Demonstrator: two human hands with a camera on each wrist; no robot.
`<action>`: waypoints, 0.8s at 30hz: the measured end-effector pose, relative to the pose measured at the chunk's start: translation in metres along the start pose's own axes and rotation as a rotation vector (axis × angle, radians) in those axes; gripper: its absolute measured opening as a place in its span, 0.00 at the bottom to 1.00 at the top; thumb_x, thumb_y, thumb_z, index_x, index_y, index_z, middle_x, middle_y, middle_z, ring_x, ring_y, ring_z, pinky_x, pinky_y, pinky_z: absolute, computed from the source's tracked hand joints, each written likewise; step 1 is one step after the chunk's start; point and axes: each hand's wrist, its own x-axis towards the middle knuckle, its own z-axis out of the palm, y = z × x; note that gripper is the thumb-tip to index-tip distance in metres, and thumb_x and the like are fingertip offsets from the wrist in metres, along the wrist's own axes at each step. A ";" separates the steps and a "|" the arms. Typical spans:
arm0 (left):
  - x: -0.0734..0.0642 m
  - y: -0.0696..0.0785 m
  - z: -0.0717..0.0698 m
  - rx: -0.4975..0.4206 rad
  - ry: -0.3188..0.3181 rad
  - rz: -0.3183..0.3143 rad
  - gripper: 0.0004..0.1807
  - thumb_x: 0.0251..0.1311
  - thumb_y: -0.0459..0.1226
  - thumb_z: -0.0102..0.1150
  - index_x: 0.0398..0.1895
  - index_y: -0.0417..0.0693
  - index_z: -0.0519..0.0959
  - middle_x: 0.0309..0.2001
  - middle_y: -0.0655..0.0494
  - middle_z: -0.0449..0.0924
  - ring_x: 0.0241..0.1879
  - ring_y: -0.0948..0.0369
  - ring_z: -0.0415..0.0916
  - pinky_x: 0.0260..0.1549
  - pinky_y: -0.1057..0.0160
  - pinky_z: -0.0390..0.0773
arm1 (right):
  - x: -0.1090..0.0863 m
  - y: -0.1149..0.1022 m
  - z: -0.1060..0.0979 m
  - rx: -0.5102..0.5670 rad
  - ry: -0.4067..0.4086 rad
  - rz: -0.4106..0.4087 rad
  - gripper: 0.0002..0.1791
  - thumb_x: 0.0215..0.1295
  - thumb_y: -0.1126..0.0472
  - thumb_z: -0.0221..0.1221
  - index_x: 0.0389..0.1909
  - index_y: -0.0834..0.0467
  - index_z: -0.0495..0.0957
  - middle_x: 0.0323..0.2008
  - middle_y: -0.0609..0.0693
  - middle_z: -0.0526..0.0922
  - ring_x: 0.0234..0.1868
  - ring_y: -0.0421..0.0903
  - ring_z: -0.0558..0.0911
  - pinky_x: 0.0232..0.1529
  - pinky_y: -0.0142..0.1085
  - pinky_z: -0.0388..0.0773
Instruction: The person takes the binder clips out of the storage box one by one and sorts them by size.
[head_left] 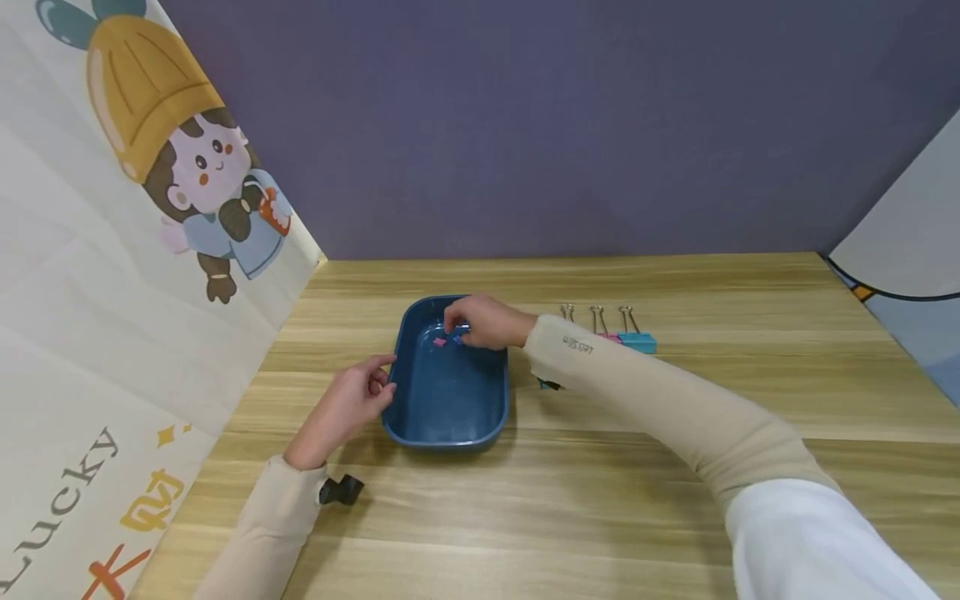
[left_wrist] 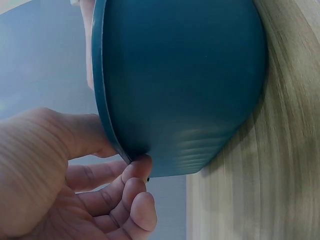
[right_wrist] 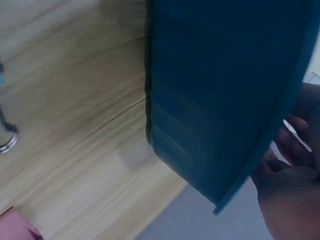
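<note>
A deep blue plastic tray (head_left: 450, 400) stands on the wooden table. My left hand (head_left: 352, 404) holds its left rim; in the left wrist view the thumb and index finger (left_wrist: 139, 167) pinch the edge. My right hand (head_left: 487, 323) reaches over the tray's far right side, fingers bent down inside. Between these fingers shows a small clear, shiny object (head_left: 463, 327), mostly covered by the hand; I cannot tell its kind. Just below on the tray's floor are a small pink piece (head_left: 439, 342) and a small blue piece (head_left: 458, 339).
Right of the tray, several binder clips with raised wire handles stand in a row, among them a light-blue clip (head_left: 637, 342). Another clip (head_left: 550, 384) is partly under the right forearm. A pink clip (right_wrist: 19, 226) appears in the right wrist view. A purple-grey panel (head_left: 562, 125) rises behind the table.
</note>
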 end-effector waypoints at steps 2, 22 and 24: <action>0.000 -0.001 0.000 -0.002 0.001 0.004 0.21 0.56 0.28 0.59 0.55 0.31 0.73 0.28 0.54 0.76 0.26 0.62 0.71 0.25 0.66 0.73 | 0.004 -0.001 0.001 -0.011 -0.029 0.024 0.12 0.58 0.70 0.61 0.44 0.60 0.79 0.49 0.51 0.79 0.51 0.47 0.77 0.53 0.39 0.71; 0.000 -0.002 0.001 -0.021 0.041 0.035 0.21 0.53 0.27 0.59 0.52 0.30 0.74 0.27 0.55 0.75 0.25 0.63 0.71 0.23 0.67 0.72 | 0.025 0.004 0.016 -0.083 -0.124 0.169 0.13 0.55 0.77 0.56 0.36 0.58 0.82 0.40 0.47 0.80 0.40 0.45 0.76 0.41 0.35 0.74; 0.000 -0.002 0.001 -0.017 0.042 0.033 0.21 0.54 0.27 0.59 0.53 0.30 0.74 0.27 0.56 0.75 0.25 0.63 0.71 0.24 0.67 0.72 | 0.026 0.004 0.019 -0.075 -0.120 0.170 0.12 0.55 0.76 0.57 0.34 0.58 0.81 0.34 0.46 0.79 0.35 0.44 0.75 0.37 0.34 0.73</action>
